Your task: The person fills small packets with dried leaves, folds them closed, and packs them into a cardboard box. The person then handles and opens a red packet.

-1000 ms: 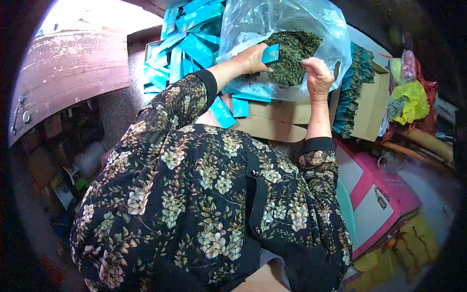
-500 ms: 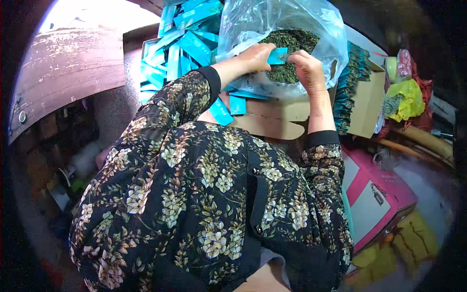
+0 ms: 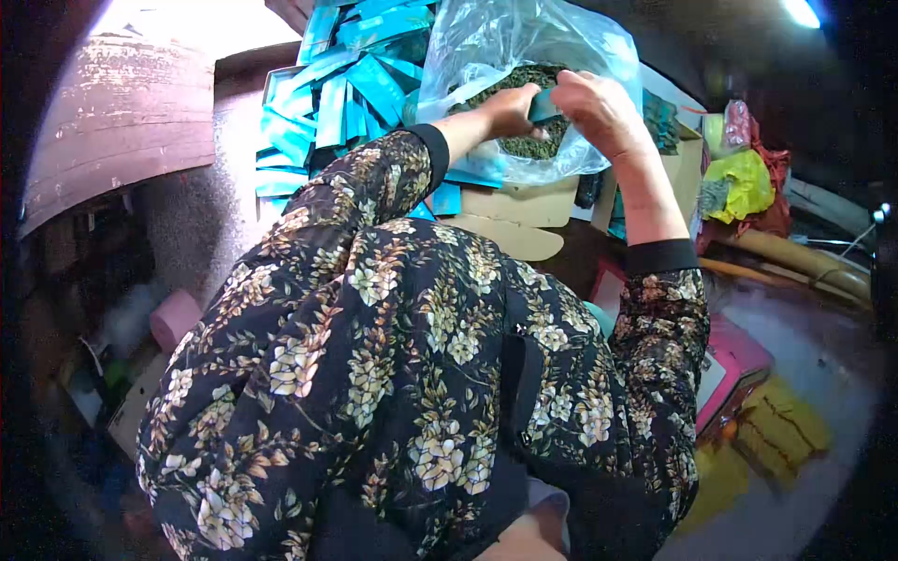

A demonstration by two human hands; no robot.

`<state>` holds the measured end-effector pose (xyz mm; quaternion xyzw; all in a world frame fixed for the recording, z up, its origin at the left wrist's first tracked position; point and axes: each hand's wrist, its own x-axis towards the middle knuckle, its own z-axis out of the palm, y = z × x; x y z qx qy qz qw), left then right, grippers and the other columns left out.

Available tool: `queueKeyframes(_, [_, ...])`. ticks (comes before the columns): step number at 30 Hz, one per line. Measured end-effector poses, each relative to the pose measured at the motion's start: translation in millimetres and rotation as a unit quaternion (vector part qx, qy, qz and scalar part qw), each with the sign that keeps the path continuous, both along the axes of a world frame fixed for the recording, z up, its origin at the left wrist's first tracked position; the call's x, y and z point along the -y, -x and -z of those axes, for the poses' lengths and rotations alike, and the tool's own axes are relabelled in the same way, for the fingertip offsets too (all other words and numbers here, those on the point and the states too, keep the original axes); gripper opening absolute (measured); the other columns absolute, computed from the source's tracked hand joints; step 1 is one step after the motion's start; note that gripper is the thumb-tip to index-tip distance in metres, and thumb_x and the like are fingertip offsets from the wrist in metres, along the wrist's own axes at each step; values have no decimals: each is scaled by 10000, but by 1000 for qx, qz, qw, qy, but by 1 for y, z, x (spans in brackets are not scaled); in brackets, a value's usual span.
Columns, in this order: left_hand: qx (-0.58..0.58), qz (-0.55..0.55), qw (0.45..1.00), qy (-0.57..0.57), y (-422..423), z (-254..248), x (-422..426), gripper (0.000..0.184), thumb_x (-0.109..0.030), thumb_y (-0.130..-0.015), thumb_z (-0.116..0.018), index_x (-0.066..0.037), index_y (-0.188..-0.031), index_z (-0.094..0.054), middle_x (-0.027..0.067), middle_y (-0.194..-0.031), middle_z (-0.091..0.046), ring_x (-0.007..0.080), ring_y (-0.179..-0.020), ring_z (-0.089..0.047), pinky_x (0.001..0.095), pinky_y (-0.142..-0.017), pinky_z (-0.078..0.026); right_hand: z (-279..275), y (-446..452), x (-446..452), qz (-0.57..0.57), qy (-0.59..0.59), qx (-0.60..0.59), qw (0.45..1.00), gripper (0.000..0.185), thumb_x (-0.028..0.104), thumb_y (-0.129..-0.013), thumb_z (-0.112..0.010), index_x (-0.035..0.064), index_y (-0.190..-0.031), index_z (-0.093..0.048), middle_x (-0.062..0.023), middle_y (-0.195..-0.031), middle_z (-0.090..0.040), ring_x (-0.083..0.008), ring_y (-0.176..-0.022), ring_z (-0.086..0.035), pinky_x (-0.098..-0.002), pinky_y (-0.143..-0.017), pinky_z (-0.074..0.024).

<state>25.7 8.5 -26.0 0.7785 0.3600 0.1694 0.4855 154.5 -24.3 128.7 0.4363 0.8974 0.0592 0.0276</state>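
Note:
A clear plastic bag point(image 3: 599, 47) lies open at the top centre, with dark green dried leaves point(image 3: 528, 147) inside. Over the leaves, my left hand point(image 3: 513, 110) is closed on a small blue packet point(image 3: 544, 106). My right hand point(image 3: 591, 105) is at the packet's right end, fingers closed together; what they hold, if anything, is hidden. Left of the bag, many flat blue packets point(image 3: 332, 110) lie in a loose pile.
Cardboard point(image 3: 505, 237) lies below the bag. An open box point(image 3: 687, 168) with blue packets stands at the right, beside a yellow plastic bag point(image 3: 744, 187). A pink-edged box point(image 3: 744, 351) is lower right. A wooden panel point(image 3: 122, 122) is at the upper left.
My right hand has moved up and left, onto the packet's end. The packet is now more upright. The camera view has shifted, and the box on the right is partly covered by my right arm.

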Motion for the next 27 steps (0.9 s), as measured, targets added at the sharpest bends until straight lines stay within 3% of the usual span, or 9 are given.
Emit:
queueKeyframes(4, [43, -14, 999, -13, 5, 0, 5, 681, -355, -606, -801, -52, -1110, -458, 168, -968, -587, 305, -909, -577, 375, -799, -449, -21, -15, 14, 24, -29, -60, 997, 69, 34, -726, -532, 80, -727, -584, -79, -757, -580, -282, -740, -606, -340, -622, -501])
queueKeyframes(7, [53, -9, 998, -14, 11, 2, 5, 711, -375, -601, -802, -32, -1115, -451, 168, -967, -588, 316, -895, -579, 381, -791, -452, -16, -29, 29, 125, -51, -224, 965, 110, 21, -727, -538, 89, -765, -617, -82, -763, -595, -287, -733, -606, -315, -631, -501])
queueKeyframes(12, [104, -8, 994, -34, 24, 6, 3, 715, -388, -599, -801, -7, -1102, -465, 169, -948, -586, 331, -871, -575, 378, -795, -455, 47, -58, 55, 243, -129, -311, 910, 167, -29, -721, -520, 42, -803, -647, -95, -717, -626, -223, -631, -625, -302, -572, -496])
queueKeyframes(14, [99, -12, 990, -105, 27, 14, 1, 708, -381, -600, -803, -9, -1104, -473, 170, -947, -586, 331, -870, -576, 375, -795, -456, 97, -65, 68, 493, 92, -518, 693, 127, 13, -743, -527, 8, -766, -651, -80, -628, -611, -179, -537, -604, -298, -491, -484])
queueKeyframes(15, [98, -17, 979, -177, 29, 18, -1, 701, -374, -601, -804, -11, -1106, -481, 171, -947, -587, 331, -868, -577, 373, -795, -458, 119, -64, 72, 495, 94, -522, 689, 127, 13, -743, -527, 8, -766, -651, -80, -628, -611, -179, -537, -604, -298, -491, -484])
queueKeyframes(17, [93, -17, 965, -246, 33, 22, -2, 694, -366, -601, -806, -13, -1109, -489, 172, -946, -587, 331, -866, -577, 370, -795, -460, 161, -60, 79, 577, 204, -524, 593, 131, 105, -719, -574, 24, -689, -672, -101, -629, -645, -203, -462, -581, -335, -490, -477])
queueKeyframes(22, [48, -18, 985, -162, 47, 15, -1, 699, -353, -609, -807, -13, -1136, -498, 175, -1001, -583, 301, -935, -574, 360, -830, -453, 258, -65, 79, 594, 208, -443, 639, 128, 135, -702, -592, 57, -703, -693, -111, -664, -653, -220, -524, -606, -342, -539, -489])
queueKeyframes(24, [33, -15, 998, -42, 52, 9, 0, 711, -351, -615, -806, -9, -1152, -490, 173, -1028, -580, 286, -967, -569, 356, -847, -449, 250, -47, 66, 609, 111, -438, 652, 129, 155, -689, -603, 71, -709, -699, -116, -672, -654, -222, -566, -617, -339, -572, -493])
queueKeyframes(27, [47, -12, 999, -26, 53, 12, 1, 709, -348, -622, -802, -6, -1157, -487, 171, -1035, -578, 275, -974, -567, 347, -856, -448, 228, -35, 49, 596, 19, -429, 678, 125, 155, -682, -607, 77, -712, -700, -119, -680, -654, -222, -602, -625, -331, -598, -494])
